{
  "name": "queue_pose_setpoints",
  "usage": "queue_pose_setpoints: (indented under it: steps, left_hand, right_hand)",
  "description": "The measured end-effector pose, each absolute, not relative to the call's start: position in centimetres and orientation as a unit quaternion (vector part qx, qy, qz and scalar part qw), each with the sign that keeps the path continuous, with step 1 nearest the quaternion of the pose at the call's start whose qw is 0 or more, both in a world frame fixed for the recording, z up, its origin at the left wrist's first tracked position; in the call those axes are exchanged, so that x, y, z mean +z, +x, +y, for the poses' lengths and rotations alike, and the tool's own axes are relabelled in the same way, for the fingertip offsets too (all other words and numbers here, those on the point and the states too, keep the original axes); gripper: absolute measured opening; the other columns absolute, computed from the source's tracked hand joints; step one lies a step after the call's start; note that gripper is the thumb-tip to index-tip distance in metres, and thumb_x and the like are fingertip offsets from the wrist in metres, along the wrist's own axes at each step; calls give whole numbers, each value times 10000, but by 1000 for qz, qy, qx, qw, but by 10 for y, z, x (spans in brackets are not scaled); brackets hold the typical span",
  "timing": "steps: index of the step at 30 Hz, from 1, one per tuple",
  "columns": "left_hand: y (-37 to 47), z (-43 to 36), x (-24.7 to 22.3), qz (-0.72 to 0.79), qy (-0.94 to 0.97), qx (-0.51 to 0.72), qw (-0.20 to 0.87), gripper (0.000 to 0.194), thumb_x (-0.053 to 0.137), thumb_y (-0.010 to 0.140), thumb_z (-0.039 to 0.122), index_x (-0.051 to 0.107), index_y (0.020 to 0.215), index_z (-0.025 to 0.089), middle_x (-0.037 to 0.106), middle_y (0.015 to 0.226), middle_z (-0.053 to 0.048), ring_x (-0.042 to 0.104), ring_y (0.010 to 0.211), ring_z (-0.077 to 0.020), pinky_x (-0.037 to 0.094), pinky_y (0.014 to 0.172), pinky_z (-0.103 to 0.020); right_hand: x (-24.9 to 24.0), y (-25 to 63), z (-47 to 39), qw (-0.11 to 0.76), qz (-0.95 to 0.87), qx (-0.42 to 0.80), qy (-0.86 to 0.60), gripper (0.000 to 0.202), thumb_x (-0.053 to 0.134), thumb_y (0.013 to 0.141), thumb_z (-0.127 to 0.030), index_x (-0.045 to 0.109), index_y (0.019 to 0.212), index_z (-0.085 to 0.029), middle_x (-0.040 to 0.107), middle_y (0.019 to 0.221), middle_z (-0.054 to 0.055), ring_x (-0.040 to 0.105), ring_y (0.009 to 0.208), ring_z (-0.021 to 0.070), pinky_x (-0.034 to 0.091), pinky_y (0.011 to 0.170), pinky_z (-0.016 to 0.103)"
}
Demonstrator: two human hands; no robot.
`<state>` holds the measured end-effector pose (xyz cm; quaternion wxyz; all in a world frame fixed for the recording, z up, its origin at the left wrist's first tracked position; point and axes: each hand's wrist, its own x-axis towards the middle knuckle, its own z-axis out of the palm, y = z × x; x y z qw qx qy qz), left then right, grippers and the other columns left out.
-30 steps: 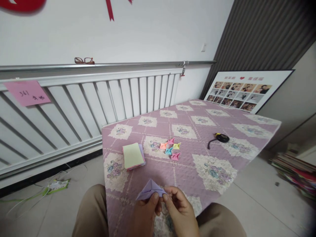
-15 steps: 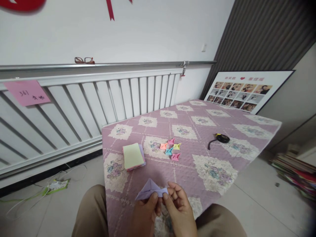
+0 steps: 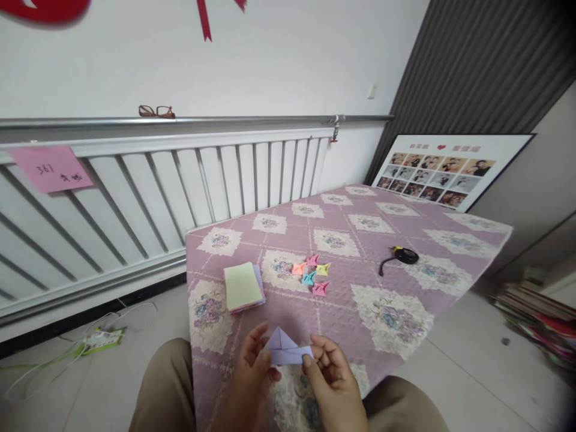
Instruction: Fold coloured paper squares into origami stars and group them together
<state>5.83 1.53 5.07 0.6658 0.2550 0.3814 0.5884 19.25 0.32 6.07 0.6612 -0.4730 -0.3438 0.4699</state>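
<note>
A folded sheet of lilac paper (image 3: 287,353), with a pointed top and a flat band along its lower edge, is held up over the near end of the table. My left hand (image 3: 255,361) pinches its left end between thumb and fingers. At the right end, the thumb and fingers of my right hand (image 3: 332,372) close on the band. Beyond my hands lies a cluster of several small folded paper pieces, among them a blue one (image 3: 308,278), a yellow one (image 3: 323,269) and a pink one (image 3: 320,289). A stack of coloured paper squares (image 3: 243,287) sits to the left.
A flowered cloth (image 3: 288,240) covers the table. On its right side lies a black tape measure (image 3: 405,255). A white radiator (image 3: 225,177) runs behind, with glasses (image 3: 156,112) on its pipe. A photo board (image 3: 450,171) leans at the far end.
My left hand has moved from the middle of the lilac paper's lower edge out to its left end. The paper's left corner has gone from sticking out to being gripped.
</note>
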Motion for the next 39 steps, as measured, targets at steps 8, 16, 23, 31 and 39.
queue_pose_setpoints:
  steps: [8,16,23,31,39]
  left_hand:
    - [31,24,74,384,454,471,652,699,781,700,428,480,1295,219,614,1017,-45,525,706,-128,404,636,-252]
    - [31,9,88,425,609,420,521,404,632,768,150,638,1148,286,589,1229,-30,524,1125,-229,365,981,-341]
    - [36,10,96,401,603,435,534,192,605,750,133,653,916,217,614,1090,-38,566,976,-191,411,847,-295]
    - [39,9,89,448,547,404,580,158,645,753,252,632,897,189,482,716,47,392,633,-111,308,594,-228]
    - [39,10,90,457,540,381,595,146,638,740,229,618,875,178,419,628,73,355,589,-106,266,552,-228]
  right_hand:
    - [58,187,-1,604,-383,519,-467,404,769,689,-525,620,933,-240,545,631,-51,470,562,109,363,543,212]
    - [63,200,1,549,-429,545,-466,378,759,716,-514,613,922,-232,538,652,-46,483,579,123,375,549,228]
    - [74,202,6,550,-430,534,-477,406,767,687,-538,613,889,-221,538,625,-47,481,549,118,383,518,220]
    - [68,207,4,537,-468,500,-492,331,732,744,-491,620,913,-230,559,664,-36,540,599,137,437,555,223]
    - [71,208,0,538,-517,442,-498,252,690,788,-462,636,879,-233,573,693,-17,550,634,142,454,585,215]
